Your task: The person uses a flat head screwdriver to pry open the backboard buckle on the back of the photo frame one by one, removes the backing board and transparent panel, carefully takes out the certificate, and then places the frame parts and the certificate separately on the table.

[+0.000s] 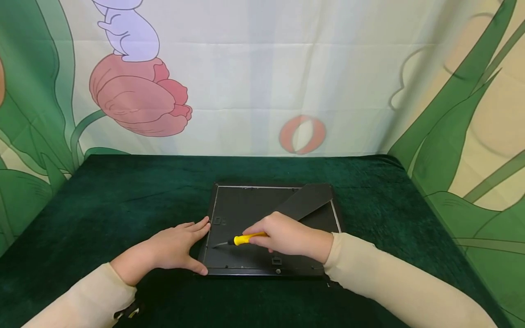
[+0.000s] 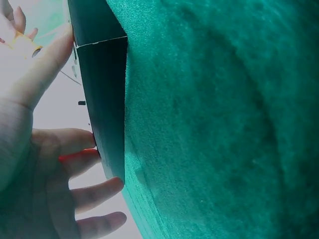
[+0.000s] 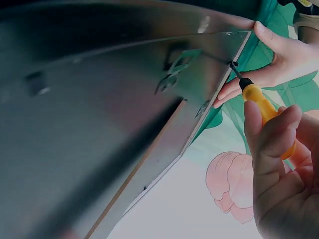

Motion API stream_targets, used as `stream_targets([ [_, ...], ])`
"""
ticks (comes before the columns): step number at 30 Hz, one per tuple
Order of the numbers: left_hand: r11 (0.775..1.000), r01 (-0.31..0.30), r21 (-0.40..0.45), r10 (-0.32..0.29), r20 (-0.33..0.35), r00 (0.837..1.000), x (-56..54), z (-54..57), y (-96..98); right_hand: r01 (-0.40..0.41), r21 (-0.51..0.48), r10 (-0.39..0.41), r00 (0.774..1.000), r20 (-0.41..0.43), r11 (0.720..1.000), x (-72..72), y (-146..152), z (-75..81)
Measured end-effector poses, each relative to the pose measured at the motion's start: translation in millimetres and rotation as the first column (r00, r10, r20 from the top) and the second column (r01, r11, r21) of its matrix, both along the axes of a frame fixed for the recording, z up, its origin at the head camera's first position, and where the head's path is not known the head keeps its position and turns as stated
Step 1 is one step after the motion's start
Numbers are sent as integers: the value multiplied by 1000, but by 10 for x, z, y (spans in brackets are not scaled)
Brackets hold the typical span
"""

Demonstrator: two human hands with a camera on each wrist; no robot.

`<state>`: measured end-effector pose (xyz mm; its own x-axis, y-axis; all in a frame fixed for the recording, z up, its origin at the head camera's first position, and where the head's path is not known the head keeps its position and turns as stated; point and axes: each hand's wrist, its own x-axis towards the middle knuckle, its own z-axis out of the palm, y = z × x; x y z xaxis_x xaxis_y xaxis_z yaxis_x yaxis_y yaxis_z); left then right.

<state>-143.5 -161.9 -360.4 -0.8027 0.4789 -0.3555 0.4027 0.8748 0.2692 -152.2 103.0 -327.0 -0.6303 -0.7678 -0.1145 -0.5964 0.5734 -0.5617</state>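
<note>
A black picture frame (image 1: 246,202) lies on the table with its back facing up. My right hand (image 1: 287,234) grips a screwdriver (image 1: 242,239) by its yellow handle. In the right wrist view the screwdriver's tip meets a small dark tab (image 3: 234,64) at the frame's edge. Spread along the left side of the frame is my left hand (image 1: 174,248), its thumb at the near left corner and its fingertips at the side. The left wrist view shows those fingers (image 2: 82,149) fairly straight against the frame's outer side.
A black easel leg (image 1: 313,200) slants across the frame's back. Metal hangers (image 1: 276,261) sit on the backing board. Dark green cloth (image 1: 156,191) covers the table, and a printed curtain (image 1: 229,91) hangs behind it.
</note>
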Motion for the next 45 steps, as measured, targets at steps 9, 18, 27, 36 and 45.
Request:
stream_targets([
  [9, 1000, 13, -10, -13, 2, 1000, -23, 9, -9, -32, -7, 32, 998, -57, 999, -7, -109, 20],
  [18, 997, 63, 37, -65, 54, 996, -43, 17, -86, -12, 14, 15, 977, -213, 1000, 17, -375, 10],
  [27, 997, 65, 51, -67, 32, 997, -29, 32, -76, -39, 126, 81, 936, -342, 991, 36, -638, 172],
  [36, 990, 80, 114, -80, -2, 997, -46, -12, -98, -65, 236, 158, 902, -401, 970, -27, -992, 329],
  [45, 990, 76, 116, -76, -9, 997, -49, -8, -93, -71, 256, 175, 896, -409, 964, -43, -1053, 338],
])
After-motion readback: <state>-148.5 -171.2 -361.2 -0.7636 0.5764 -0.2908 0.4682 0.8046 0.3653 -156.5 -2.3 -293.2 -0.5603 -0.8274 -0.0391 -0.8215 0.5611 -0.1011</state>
